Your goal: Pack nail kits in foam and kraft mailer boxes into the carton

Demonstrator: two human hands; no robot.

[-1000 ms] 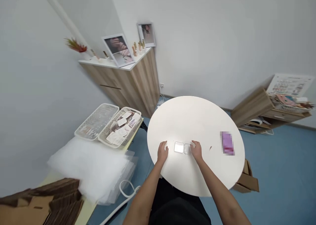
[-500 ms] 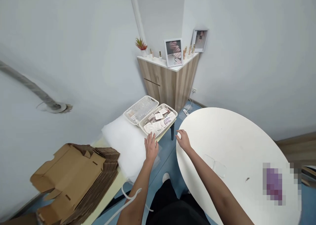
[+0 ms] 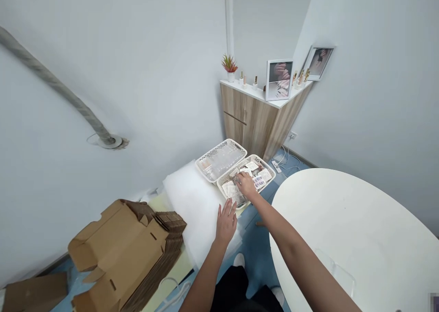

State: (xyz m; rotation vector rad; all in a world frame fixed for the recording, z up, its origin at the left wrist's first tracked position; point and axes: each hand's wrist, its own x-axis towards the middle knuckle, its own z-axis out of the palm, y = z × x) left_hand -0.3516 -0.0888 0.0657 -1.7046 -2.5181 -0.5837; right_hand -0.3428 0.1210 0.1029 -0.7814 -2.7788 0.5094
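Note:
My right hand point(image 3: 246, 185) reaches into a white plastic basket point(image 3: 264, 168) and rests among paper-backed packets point(image 3: 259, 181), its fingers curled down. Whether it grips one, I cannot tell. My left hand point(image 3: 226, 223) hangs open with spread fingers just in front of the basket, above a white foam sheet point(image 3: 194, 207), holding nothing. A second white basket point(image 3: 219, 160) with clear plastic pieces sits against the first. A clear plastic case point(image 3: 334, 271) lies on the round white table point(image 3: 346, 211) to my right.
A stack of flattened cardboard boxes point(image 3: 123, 243) lies left of the foam on a pale table. A wooden cabinet point(image 3: 254, 120) stands behind the baskets, with framed pictures and small bottles on top. A power strip point(image 3: 276, 166) and cables lie on the blue floor.
My view has swung left, away from the round table. My right hand has moved from beside the table edge into the basket. My left hand has drawn back slightly from the basket rim.

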